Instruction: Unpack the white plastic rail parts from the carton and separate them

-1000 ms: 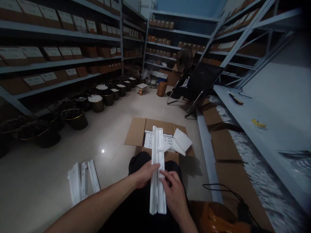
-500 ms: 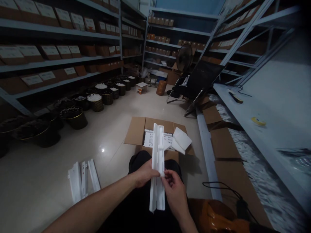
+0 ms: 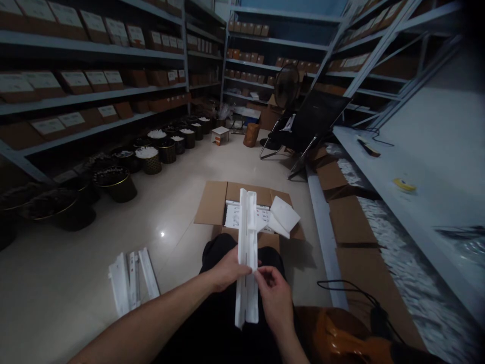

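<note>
Two long white plastic strips, side by side and joined or pressed together, stand over my lap with their far ends above an open cardboard box. My left hand is closed round them from the left, its thumb lying across the front. At their right edge, the thumb and forefinger of my right hand pinch together against the right strip. White parts lie inside the box, and white square pieces rest on its right side.
More white strips lie on the floor at the left. Dark baskets line the left shelves. At the right are a black chair, opened cartons of white pieces and a long table. An orange object is at the lower right.
The view has shifted slightly. My right hand's fingers have drawn in closer to the strip's right edge. My left hand keeps its hold.
</note>
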Motion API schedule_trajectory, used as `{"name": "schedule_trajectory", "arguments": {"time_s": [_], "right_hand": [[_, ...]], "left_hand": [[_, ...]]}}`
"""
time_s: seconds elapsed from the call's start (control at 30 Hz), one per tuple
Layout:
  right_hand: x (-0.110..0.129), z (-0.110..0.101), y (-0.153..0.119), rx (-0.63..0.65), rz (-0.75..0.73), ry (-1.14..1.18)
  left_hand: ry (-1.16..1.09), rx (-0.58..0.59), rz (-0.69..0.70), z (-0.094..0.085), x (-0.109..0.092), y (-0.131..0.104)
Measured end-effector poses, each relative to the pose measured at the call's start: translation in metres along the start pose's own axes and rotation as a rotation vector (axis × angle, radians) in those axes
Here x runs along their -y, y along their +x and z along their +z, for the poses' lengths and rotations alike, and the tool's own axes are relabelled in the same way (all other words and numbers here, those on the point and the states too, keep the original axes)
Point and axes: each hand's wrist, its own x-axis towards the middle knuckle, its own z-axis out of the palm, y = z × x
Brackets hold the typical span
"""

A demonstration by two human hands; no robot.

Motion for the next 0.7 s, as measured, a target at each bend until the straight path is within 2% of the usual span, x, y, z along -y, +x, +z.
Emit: {"name": "schedule_trajectory", "arguments": {"time_s": [0.5, 0.7], "right_hand": [[-0.008, 0.009, 0.002, 0.012, 0.099, 0.184], [-0.010, 0.010, 0.005, 0.053, 0.098, 0.201]], "left_hand": [[0.122, -0.047, 0.034, 0.000, 0.005, 0.002], [0.024, -0.080, -0.066, -0.002, 0.005, 0.004]]}}
